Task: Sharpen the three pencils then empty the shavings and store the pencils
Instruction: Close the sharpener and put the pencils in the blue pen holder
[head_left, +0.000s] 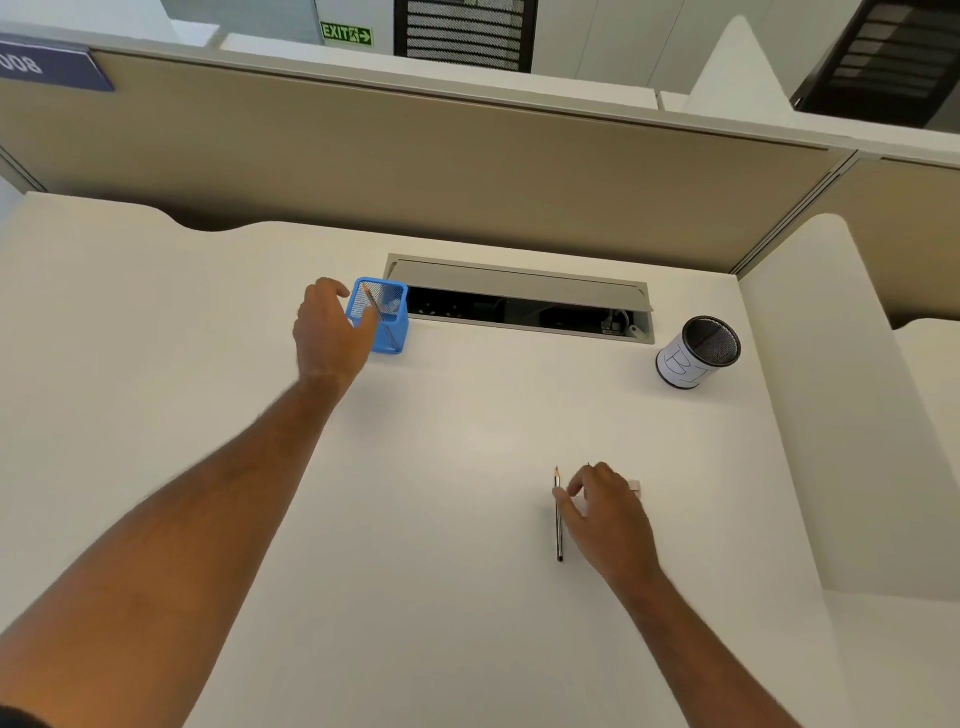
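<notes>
- two bare hands reach out over a white desk (467, 597) in the head view, the only view.
- the left hand (326, 332) is far out, at the left side of a blue mesh cup (382, 317). its fingers are loose and a bit bent. the thumb is in front of the cup's wall, but i cannot tell if it touches. the hand holds nothing.
- one pencil (383, 322) stands in the blue mesh cup. it leans, top end at the back left, low end at the front right.
- the right hand (605, 512) is nearer, low over the desk. its fingers are bent and point down, and they grip nothing that i can see.
- a second pencil (558, 514) lies flat on the desk, just left of the right hand. its sharp tip points away from the person. the thumb is just beside it, maybe touching.
- a thin dark tip shows just past the right hand's fingers. it is too small to tell what it is.
- a small pale thing (635, 487) peeks out from behind the right hand. most of it is hidden.
- a round black mesh cup (698, 353) with white paper round it stands far right, well apart from both hands.
- an open cable slot (519, 306) is in the desk between the two cups, right beside the blue one.
- a tan wall panel (467, 171) stands behind the desk.
</notes>
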